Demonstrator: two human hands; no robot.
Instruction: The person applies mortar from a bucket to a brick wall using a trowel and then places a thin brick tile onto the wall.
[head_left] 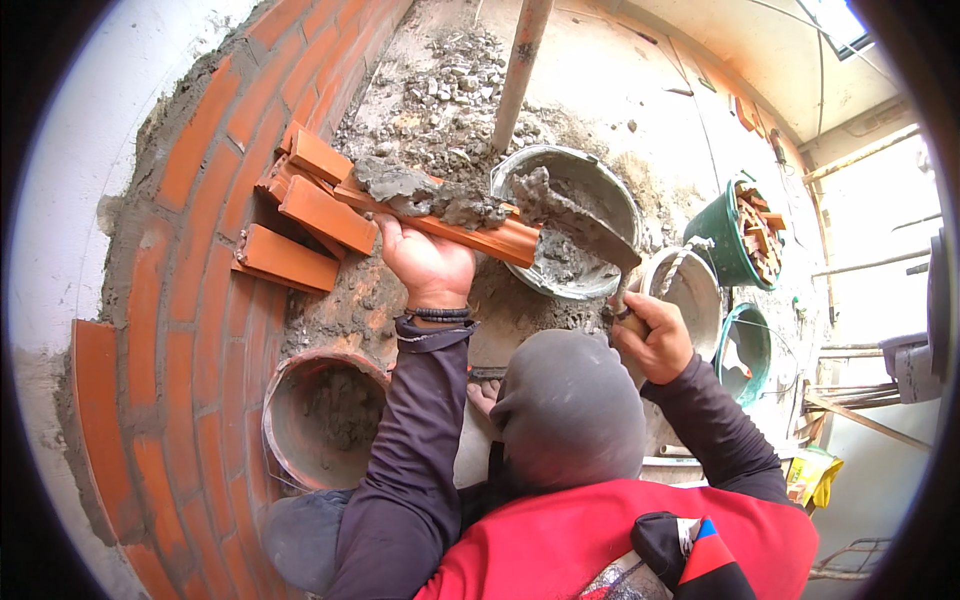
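My left hand (428, 262) is closed under a long orange clay brick (505, 240), holding it from below. Wet grey mortar (405, 187) lies in lumps along the brick's top face. In my right hand (655, 338) is the handle of a trowel (598, 232). Its mortar-coated blade reaches over a bucket of mortar (625, 185), close to the brick's right end. Several more orange bricks (325, 218) lie stacked loosely against the wall, just left of my left hand.
A curved brick wall (190, 340) runs down the left side. A round bucket (280, 400) with mortar stands by it. To the right are a pale bucket (700, 295), a green bucket of brick pieces (715, 230) and another green bucket (765, 345). A pole (523, 75) rises behind rubble (465, 75).
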